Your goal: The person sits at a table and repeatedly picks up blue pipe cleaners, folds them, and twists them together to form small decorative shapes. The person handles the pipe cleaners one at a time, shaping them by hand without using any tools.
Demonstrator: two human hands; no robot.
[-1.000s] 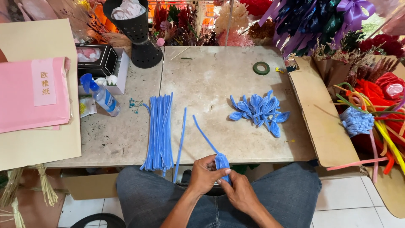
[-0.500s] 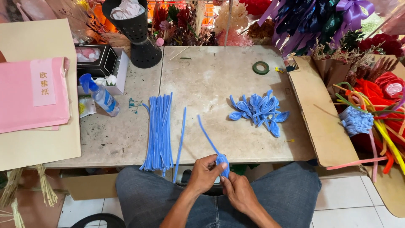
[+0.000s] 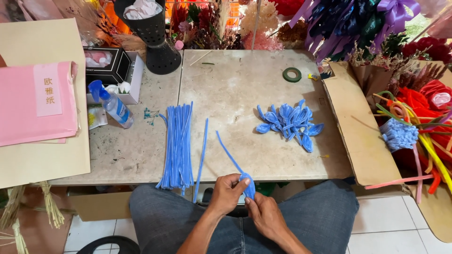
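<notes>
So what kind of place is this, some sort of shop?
Most likely a florist's or craft workbench. Ribbon bows and dried flowers crowd the back edge, a bundle of blue pipe cleaners lies on the table, and finished blue petal shapes sit nearby.

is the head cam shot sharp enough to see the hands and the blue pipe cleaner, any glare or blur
Head view: even, soft light with no harsh glare on the stone table; left hand and right hand fairly sharp, only slightly soft; the blue pipe cleaner reads clearly; wide-angle bending at the edges; the top-right ribbons look washed out.
</notes>
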